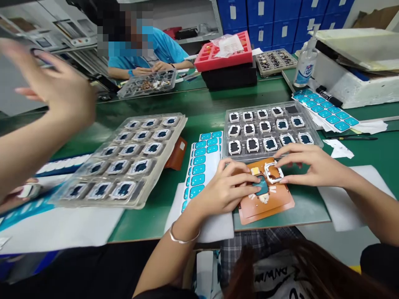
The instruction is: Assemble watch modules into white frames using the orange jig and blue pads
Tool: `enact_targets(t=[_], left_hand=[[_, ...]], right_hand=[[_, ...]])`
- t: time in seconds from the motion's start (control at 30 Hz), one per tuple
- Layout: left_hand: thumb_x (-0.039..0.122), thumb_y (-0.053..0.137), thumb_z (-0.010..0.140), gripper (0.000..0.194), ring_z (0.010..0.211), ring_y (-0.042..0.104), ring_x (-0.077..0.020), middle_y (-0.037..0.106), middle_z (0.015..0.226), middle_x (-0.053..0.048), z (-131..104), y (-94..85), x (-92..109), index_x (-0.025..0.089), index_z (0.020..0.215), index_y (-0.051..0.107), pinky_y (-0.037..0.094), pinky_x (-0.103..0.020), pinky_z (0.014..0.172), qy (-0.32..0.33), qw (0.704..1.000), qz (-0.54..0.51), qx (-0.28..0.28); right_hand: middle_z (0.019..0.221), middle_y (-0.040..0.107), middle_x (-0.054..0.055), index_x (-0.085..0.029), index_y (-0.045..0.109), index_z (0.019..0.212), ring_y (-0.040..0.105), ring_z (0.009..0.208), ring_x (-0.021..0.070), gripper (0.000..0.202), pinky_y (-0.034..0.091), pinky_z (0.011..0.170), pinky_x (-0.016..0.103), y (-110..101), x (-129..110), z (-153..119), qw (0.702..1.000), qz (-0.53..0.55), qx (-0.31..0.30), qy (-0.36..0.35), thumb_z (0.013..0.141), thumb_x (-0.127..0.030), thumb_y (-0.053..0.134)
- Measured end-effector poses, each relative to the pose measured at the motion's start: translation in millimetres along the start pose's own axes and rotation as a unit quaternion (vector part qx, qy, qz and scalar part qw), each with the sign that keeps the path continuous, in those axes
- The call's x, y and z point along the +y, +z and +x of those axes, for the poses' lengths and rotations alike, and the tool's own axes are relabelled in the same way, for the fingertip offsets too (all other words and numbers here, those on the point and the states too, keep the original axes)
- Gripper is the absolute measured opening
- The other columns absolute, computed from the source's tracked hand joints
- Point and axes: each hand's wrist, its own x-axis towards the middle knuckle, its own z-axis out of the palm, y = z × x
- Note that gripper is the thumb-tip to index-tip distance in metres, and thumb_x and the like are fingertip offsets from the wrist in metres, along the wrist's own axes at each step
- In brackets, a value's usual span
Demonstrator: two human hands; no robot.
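My left hand [229,187] lies at the left side of an orange-brown plate [280,201], its bent fingertips on a dark teal piece [261,186]. At the plate's upper right, my right hand [304,166] grips a white square frame [274,179] between thumb and fingers. A small yellow pad [255,170] sits beside my left fingertips. Just behind the plate is a clear tray [229,155] with rows of white frames, some with dark teal centres. Sheets of teal stickers [198,166] lie left of my left hand.
Another person's raised hand [67,93] is close at the upper left; a second hand there holds a white part [29,191]. A tilted tray of frames [140,203] stands nearby. Across the table are a seated person [165,45], red tray [224,62] and pump bottle [305,66].
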Motion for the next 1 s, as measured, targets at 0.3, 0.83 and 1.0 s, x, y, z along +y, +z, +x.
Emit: enact_targets(t=[0.3,0.83,1.0], left_hand=[[0.033,0.062,0.086,0.025,0.096,0.056,-0.0247,0.075,0.100,-0.002,3.2,-0.8,9.8,0.026,0.109,0.065,0.041,-0.043,0.082,-0.052,0.992,0.015,0.118],[0.054,0.073,0.078,0.037,0.096,0.053,-0.0249,0.074,0.098,-0.004,2.6,5.4,12.1,0.023,0.095,0.068,0.036,-0.042,0.080,-0.110,0.987,0.057,0.099],[0.054,0.073,0.078,0.039,0.097,0.052,-0.0249,0.072,0.098,-0.006,2.4,10.6,9.5,0.023,0.100,0.070,0.041,-0.044,0.084,-0.142,0.984,-0.028,0.101]], right_hand=[[0.106,0.076,0.008,-0.021,0.074,0.102,0.069,0.084,0.0223,0.022,0.057,0.074,0.040,19.3,-4.3,1.2,0.990,-0.053,0.066,-0.111,0.084,-0.033,0.071],[0.106,0.075,0.008,-0.023,0.074,0.096,0.057,0.079,0.0207,0.016,0.051,0.069,0.040,42.5,-3.1,6.7,0.986,-0.020,0.065,-0.152,0.084,-0.033,0.070],[0.102,0.075,0.009,-0.019,0.071,0.090,0.053,0.080,0.0204,0.014,0.051,0.068,0.037,41.0,-5.4,8.7,0.988,0.002,0.056,-0.146,0.082,-0.030,0.071]])
